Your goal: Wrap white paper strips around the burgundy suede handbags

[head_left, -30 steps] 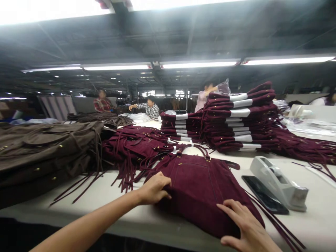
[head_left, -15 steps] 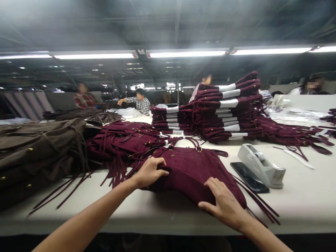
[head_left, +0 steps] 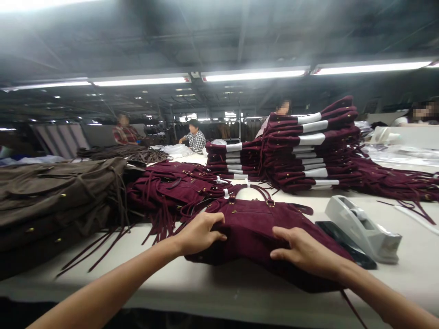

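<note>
A maroon bag [head_left: 250, 224] lies on the pale table [head_left: 219, 292] in front of me, its handles and buckles toward the far side. My left hand [head_left: 202, 232] grips the bag's near left edge between thumb and fingers. At the right part of the same edge, my right hand [head_left: 302, 249] pinches the fabric, thumb below and fingers above. The bag's near side sags between both hands. More maroon bags [head_left: 171, 185] with fringes lie just behind and left of it.
Brown bags [head_left: 61, 201] are piled at the left. Tall maroon stacks [head_left: 308, 151] with white bands stand behind. To the right are a tape dispenser [head_left: 363, 228] and a dark phone [head_left: 343, 240]. People work farther back, one in a checked shirt [head_left: 196, 139].
The view has turned slightly left, so things sit farther right. My right hand has drawn the bag's right edge up into a closer pinch, while my left hand keeps its hold.
</note>
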`<action>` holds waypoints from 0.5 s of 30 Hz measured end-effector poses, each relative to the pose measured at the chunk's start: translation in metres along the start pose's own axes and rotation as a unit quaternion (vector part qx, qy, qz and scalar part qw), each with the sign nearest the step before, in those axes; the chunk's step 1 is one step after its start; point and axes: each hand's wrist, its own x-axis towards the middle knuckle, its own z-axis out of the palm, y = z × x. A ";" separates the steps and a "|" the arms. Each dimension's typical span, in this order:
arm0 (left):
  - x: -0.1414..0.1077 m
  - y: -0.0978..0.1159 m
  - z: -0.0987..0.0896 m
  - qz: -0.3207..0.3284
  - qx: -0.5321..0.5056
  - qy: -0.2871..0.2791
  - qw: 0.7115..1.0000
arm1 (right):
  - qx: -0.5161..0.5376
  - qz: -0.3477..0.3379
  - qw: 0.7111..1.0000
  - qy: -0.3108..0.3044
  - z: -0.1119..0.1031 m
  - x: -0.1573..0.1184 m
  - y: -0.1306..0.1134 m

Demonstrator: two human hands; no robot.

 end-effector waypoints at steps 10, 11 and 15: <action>0.013 -0.011 0.041 0.006 0.120 -0.112 0.986 | 0.096 0.024 0.956 -0.275 0.034 0.062 0.049; 0.011 -0.008 0.044 0.019 0.113 -0.117 0.986 | 0.099 0.024 0.960 -0.260 0.041 0.058 0.051; 0.007 0.012 0.059 0.054 0.086 -0.124 0.987 | 0.048 -0.004 0.992 -0.116 0.055 0.028 0.041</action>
